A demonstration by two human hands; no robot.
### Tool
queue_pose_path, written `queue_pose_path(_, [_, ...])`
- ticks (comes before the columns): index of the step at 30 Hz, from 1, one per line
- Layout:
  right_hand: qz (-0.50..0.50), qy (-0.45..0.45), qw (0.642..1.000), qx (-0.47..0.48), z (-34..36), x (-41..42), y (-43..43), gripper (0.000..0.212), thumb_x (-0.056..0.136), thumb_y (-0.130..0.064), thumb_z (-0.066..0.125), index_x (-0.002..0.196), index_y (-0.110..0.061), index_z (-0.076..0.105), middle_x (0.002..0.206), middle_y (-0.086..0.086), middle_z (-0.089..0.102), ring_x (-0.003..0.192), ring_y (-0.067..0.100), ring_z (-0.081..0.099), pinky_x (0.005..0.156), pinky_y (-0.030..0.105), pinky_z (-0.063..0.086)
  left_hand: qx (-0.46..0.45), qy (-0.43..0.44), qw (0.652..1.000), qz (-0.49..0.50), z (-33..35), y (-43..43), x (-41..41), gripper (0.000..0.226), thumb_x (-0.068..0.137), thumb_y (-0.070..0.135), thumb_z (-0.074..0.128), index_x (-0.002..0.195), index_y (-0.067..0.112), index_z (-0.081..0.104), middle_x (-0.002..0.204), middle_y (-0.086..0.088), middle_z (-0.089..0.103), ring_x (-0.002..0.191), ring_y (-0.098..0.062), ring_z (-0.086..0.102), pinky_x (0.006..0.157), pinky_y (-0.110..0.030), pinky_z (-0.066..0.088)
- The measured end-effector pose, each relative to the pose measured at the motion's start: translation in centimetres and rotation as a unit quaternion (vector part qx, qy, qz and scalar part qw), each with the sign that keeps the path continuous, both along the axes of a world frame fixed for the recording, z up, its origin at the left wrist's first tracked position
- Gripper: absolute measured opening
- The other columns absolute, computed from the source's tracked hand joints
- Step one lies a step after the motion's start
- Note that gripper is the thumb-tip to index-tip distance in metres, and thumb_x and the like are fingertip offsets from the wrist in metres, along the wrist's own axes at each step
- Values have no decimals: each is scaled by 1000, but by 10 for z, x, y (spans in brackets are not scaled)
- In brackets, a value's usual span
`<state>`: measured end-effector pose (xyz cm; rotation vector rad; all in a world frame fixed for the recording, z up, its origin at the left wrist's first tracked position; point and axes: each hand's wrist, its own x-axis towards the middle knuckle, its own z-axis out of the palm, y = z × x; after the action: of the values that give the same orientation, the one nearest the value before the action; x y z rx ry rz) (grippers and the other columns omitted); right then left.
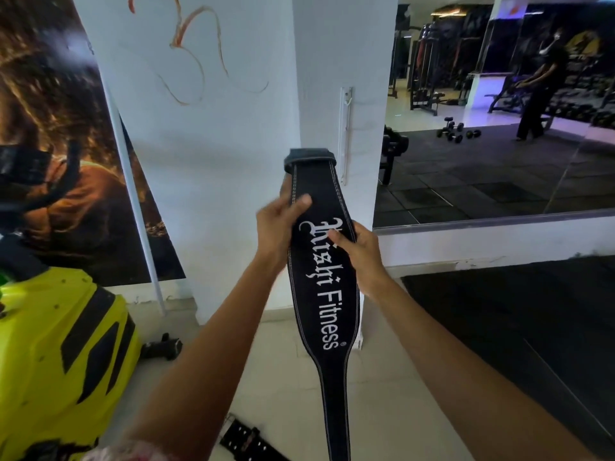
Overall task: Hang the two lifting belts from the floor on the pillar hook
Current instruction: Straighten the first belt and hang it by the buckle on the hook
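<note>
Presently, as noted from the floor of the room:

1. Black lifting belt (pixel 324 287), white stitching, white lettering reading "Fitness" along its wide middle. It was held upright in front of the pillar, its narrow tail hanging well below the grip.
2. Left hand (pixel 276 227). It was clamped on the belt's left edge, thumb laid across the front face, fingers hidden behind the leather.
3. Right hand (pixel 357 247). It was clamped on the belt's right edge, just below and beside the left hand, thumb pressed over the lettering.
4. Folded top end of the belt (pixel 309 159). It stood just above the grip, doubled over into a thick loop.
5. White pillar (pixel 346 61), directly behind the grip.
6. Pillar hook (pixel 347 98) on a white vertical strip, above and slightly right of the grip, apart from the belt's top end.
7. Second belt (pixel 248 440), black with rows of holes, lying on the pale floor tiles well below the grip, near the left forearm.
8. Yellow-green machine housing (pixel 60 354), far left of the grip.
9. Wall mirror (pixel 482 144), right of the grip, reflecting dumbbells and a standing person.
</note>
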<state>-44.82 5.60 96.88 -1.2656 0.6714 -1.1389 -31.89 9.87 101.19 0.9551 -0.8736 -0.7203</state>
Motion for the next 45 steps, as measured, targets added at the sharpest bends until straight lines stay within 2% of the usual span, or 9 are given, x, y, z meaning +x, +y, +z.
queue_pose_path(5, [-22, -2, 999, 29, -8, -3, -5, 13, 81, -8, 66, 92, -15, 65, 85, 0, 70, 73, 13, 68, 68, 26, 56, 179, -58, 980, -66, -88, 31, 2, 12, 78, 8, 72, 90, 11, 72, 81, -3, 77, 78, -26, 71, 67, -26, 57])
queue_pose_path(11, [-4, -2, 1000, 30, -9, 3, -4, 25, 82, -7, 65, 107, -5, 62, 90, 5, 69, 77, 18, 68, 70, 28, 57, 102, 5, 993, -54, -38, 9, 9, 7, 82, 8, 67, 87, 4, 70, 75, -6, 74, 65, -18, 69, 65, -29, 57])
queue_pose_path(16, [-13, -3, 999, 31, -11, -2, -7, 20, 82, -8, 66, 101, -9, 64, 89, 3, 69, 80, 18, 67, 76, 30, 57, 227, -79, 966, -100, -99, 41, 4, 19, 77, 8, 73, 95, 3, 71, 92, -12, 75, 86, -31, 71, 78, -34, 59])
queue_pose_path(23, [15, 56, 998, -36, 8, 1, -13, 31, 83, -9, 65, 113, -3, 61, 95, 7, 69, 82, 17, 68, 76, 27, 57, 125, -86, 987, -44, -6, 1, 17, 8, 75, 10, 76, 82, 9, 72, 74, -1, 74, 65, -14, 70, 61, -24, 55])
queue_pose_path(30, [-2, 85, 995, -52, 2, -19, -12, 26, 79, -10, 69, 105, -8, 64, 93, 2, 70, 80, 11, 69, 74, 23, 57, 82, 62, 993, -60, -4, 3, -11, 16, 79, -1, 68, 94, -2, 68, 81, -13, 71, 62, -22, 69, 58, -29, 57])
queue_pose_path(35, [22, 131, 991, -3, -37, -36, 11, 16, 78, -4, 68, 90, -14, 66, 97, 5, 69, 70, 0, 68, 64, 12, 54, 52, 57, 995, -65, 6, 3, -6, 12, 80, -1, 67, 92, 1, 69, 74, -6, 74, 63, -20, 70, 60, -29, 57])
queue_pose_path(38, [-10, 104, 994, -22, -7, -28, 0, 13, 80, -6, 66, 93, -2, 67, 91, 9, 69, 68, 7, 65, 68, 15, 55, 60, 51, 994, -69, -1, 8, -4, 10, 82, -1, 65, 91, 1, 68, 69, -3, 74, 60, -18, 70, 57, -27, 57])
queue_pose_path(41, [-22, 85, 993, -79, 40, -20, -14, 2, 80, -9, 67, 82, -8, 68, 79, 3, 68, 65, 4, 65, 72, 18, 53, 56, 51, 995, -68, -6, 11, -5, 11, 82, -1, 65, 92, 1, 68, 69, -3, 74, 60, -18, 70, 56, -26, 56])
queue_pose_path(45, [26, 93, 994, -48, 3, -29, 2, 19, 80, -2, 66, 98, -5, 66, 91, 3, 70, 73, 4, 70, 74, 19, 57, 26, 50, 996, -69, 4, 9, -2, 9, 81, -2, 65, 88, 1, 68, 71, -5, 74, 61, -19, 70, 58, -28, 57])
